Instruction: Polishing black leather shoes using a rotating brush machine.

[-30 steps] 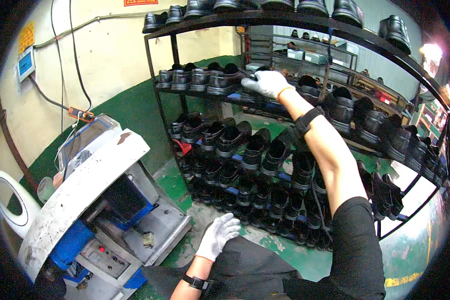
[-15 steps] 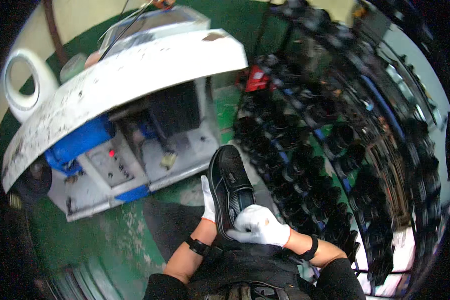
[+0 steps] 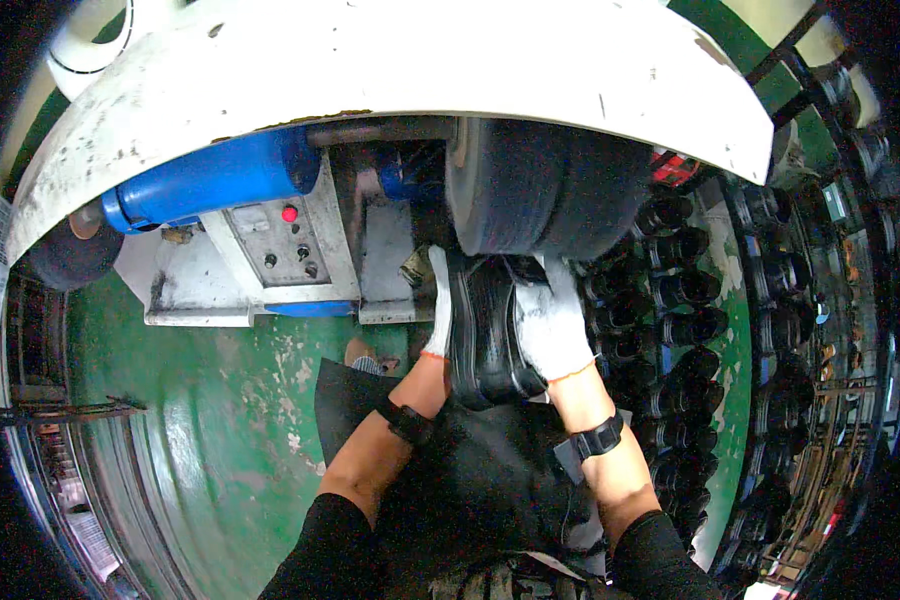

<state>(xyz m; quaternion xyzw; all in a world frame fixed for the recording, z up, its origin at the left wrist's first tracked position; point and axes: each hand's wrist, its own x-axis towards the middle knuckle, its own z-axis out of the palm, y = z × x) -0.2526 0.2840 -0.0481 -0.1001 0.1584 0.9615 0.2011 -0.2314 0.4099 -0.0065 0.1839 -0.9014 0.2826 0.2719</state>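
A black shoe (image 3: 485, 335) is held between my two white-gloved hands, its far end up against the underside of a large dark roller (image 3: 590, 190) of the machine. My left hand (image 3: 440, 310) grips along the shoe's left side, with most of its fingers out of sight behind it. My right hand (image 3: 555, 320) wraps over the shoe's right side; its fingertips are hidden near the roller. Blur on the roller's surface suggests it is spinning.
Above the roller spreads a white hood (image 3: 390, 70). A blue motor (image 3: 220, 180) and a control panel (image 3: 285, 245) with a red button sit to the left. Racks of black shoes (image 3: 685, 325) stand close on my right. Another rack (image 3: 80, 490) is at far left.
I have turned toward the machine, so the roller is now in front of me. The shoe has moved forward to it, and my right hand has shifted from the shoe's heel end to its right side.
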